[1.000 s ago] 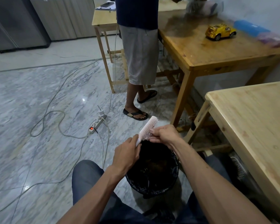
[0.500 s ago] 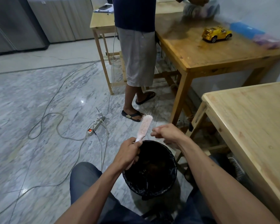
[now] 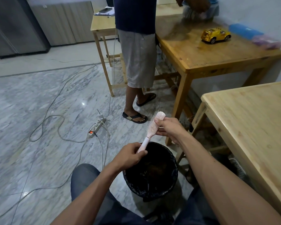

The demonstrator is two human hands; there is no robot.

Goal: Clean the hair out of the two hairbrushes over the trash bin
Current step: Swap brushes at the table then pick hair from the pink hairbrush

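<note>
A pale pink hairbrush is held tilted above the far rim of a black-lined trash bin that stands between my knees. My left hand pinches the end of its handle, over the bin's near-left rim. My right hand grips the bristled head from the right side, thumb and fingers wrapped around it. The bristles face left. Dark clumps lie inside the bin. Only one hairbrush is in view.
A person in grey shorts and sandals stands just beyond the bin by a wooden table carrying a yellow toy car. Another wooden table is at my right. A power strip and cables trail over the marble floor at left.
My right hand, which had drawn back from the brush half a second ago, has closed around the head. My left hand slid down to the handle's end, and the brush turned so its bristles face left.
</note>
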